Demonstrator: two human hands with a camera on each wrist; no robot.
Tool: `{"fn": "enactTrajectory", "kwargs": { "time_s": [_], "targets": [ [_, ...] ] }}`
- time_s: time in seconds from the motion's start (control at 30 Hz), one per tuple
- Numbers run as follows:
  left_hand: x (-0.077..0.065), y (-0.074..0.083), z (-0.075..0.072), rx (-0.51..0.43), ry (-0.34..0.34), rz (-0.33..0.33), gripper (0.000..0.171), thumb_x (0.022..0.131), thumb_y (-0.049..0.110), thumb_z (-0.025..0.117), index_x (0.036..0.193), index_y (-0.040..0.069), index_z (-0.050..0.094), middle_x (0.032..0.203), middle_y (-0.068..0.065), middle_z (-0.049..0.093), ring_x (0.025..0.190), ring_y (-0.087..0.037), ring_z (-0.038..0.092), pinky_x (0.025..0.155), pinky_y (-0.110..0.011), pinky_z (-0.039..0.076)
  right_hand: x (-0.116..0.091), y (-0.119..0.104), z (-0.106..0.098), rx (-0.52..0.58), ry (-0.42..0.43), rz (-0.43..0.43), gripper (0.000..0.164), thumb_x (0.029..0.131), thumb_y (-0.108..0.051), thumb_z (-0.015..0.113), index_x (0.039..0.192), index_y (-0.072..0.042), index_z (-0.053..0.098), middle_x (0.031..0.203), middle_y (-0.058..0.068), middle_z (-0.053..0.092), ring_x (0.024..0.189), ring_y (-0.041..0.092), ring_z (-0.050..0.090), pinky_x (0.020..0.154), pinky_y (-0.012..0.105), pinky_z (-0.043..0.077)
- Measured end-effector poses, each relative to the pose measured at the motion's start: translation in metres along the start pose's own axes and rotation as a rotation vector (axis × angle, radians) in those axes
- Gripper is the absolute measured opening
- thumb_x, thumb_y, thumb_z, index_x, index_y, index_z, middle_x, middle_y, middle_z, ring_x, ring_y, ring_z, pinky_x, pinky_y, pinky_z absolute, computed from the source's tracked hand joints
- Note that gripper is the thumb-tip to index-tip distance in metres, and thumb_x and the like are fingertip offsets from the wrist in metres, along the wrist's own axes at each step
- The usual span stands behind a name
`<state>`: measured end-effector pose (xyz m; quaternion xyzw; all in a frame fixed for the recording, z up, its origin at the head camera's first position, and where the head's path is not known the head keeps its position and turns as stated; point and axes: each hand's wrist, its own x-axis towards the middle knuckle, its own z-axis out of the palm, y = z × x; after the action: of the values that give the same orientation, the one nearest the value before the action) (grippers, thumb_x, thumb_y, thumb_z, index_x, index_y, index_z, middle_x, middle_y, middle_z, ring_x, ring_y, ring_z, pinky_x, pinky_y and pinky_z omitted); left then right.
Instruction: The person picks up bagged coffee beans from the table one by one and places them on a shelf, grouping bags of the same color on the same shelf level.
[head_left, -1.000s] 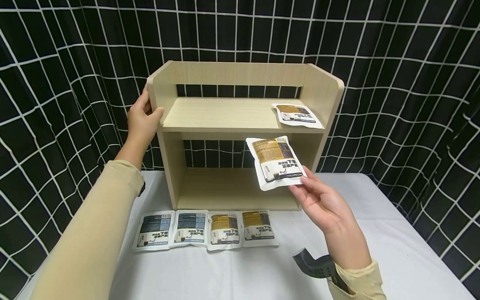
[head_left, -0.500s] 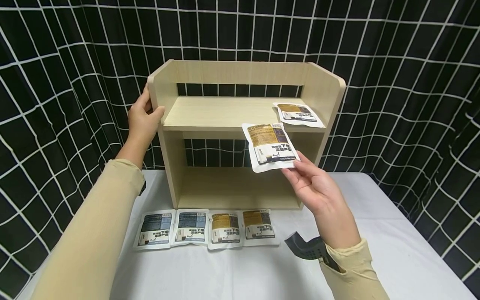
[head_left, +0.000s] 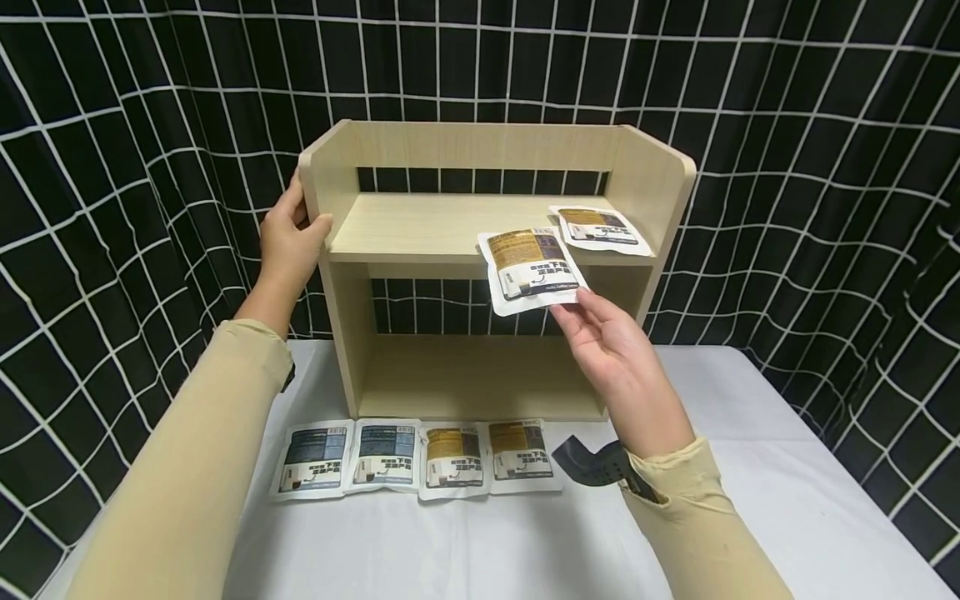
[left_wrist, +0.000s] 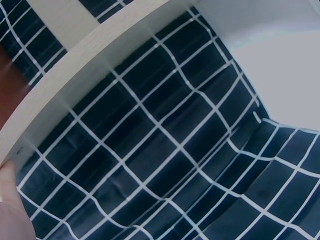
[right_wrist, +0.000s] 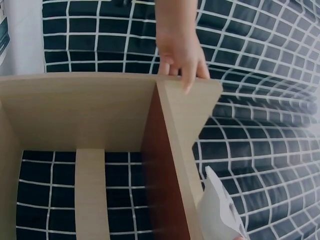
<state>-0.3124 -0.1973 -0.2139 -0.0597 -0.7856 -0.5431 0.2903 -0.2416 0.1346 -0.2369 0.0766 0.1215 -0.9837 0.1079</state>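
Observation:
My left hand (head_left: 292,242) grips the left side panel of a pale wooden two-tier shelf (head_left: 427,225), thumb on its front edge and fingers behind. Part of that hand (left_wrist: 15,215) shows low in the left wrist view. Between thumb and fingers, my right hand (head_left: 622,367) pinches the lower right corner of a white pouch (head_left: 532,271) with a brown-and-white printed label. In the head view this coffee pouch overlaps the front edge of the upper board. A similar brown-labelled pouch (head_left: 603,231) lies flat at the upper board's right end. The right wrist view shows the held pouch (right_wrist: 220,207) beside the shelf.
On the white-covered table (head_left: 420,550), a row of pouches lies before the shelf: two blue-labelled, one of them the leftmost pouch (head_left: 313,458), and two brown-labelled, one of them the rightmost pouch (head_left: 522,454). Black cloth with a white grid (head_left: 495,67) surrounds the table.
My right hand has raised the held pouch and carried it slightly left and forward, from before the lower compartment to the upper board's front edge. The left hand keeps its grip on the side panel.

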Motion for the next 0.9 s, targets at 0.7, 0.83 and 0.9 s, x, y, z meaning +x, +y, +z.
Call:
{"fn": "enactTrajectory", "kwargs": {
  "time_s": [0.7, 0.83, 0.9],
  "targets": [
    [0.000, 0.000, 0.000, -0.005, -0.010, -0.015, 0.065, 0.097, 0.005, 0.052, 0.155, 0.018, 0.026, 0.150, -0.009, 0.041, 0.134, -0.022, 0.043, 0.107, -0.033, 0.037, 0.019, 0.003, 0.022, -0.084, 0.176, 0.021, 0.020, 0.097, 0.001, 0.052, 0.116, -0.004, 0.045, 0.098, 0.009, 0.047, 0.079, 0.019, 0.050, 0.110, 0.038, 0.031],
    [-0.001, 0.000, -0.001, -0.005, -0.013, -0.019, 0.065, 0.097, 0.005, 0.052, 0.155, 0.018, 0.025, 0.151, -0.009, 0.040, 0.134, -0.022, 0.043, 0.107, -0.034, 0.037, 0.022, 0.001, 0.027, -0.139, 0.182, -0.004, 0.013, 0.097, 0.002, 0.052, 0.108, -0.003, 0.047, 0.100, 0.010, 0.047, 0.087, 0.019, 0.051, 0.108, 0.037, 0.035],
    [-0.001, 0.000, -0.001, -0.006, -0.014, -0.016, 0.065, 0.097, 0.005, 0.052, 0.155, 0.018, 0.025, 0.151, -0.009, 0.040, 0.134, -0.022, 0.043, 0.107, -0.034, 0.037, 0.024, 0.000, 0.029, -0.167, 0.168, -0.011, 0.013, 0.097, 0.001, 0.051, 0.109, -0.003, 0.047, 0.102, 0.011, 0.048, 0.093, 0.020, 0.053, 0.108, 0.036, 0.035]
  ]
}}
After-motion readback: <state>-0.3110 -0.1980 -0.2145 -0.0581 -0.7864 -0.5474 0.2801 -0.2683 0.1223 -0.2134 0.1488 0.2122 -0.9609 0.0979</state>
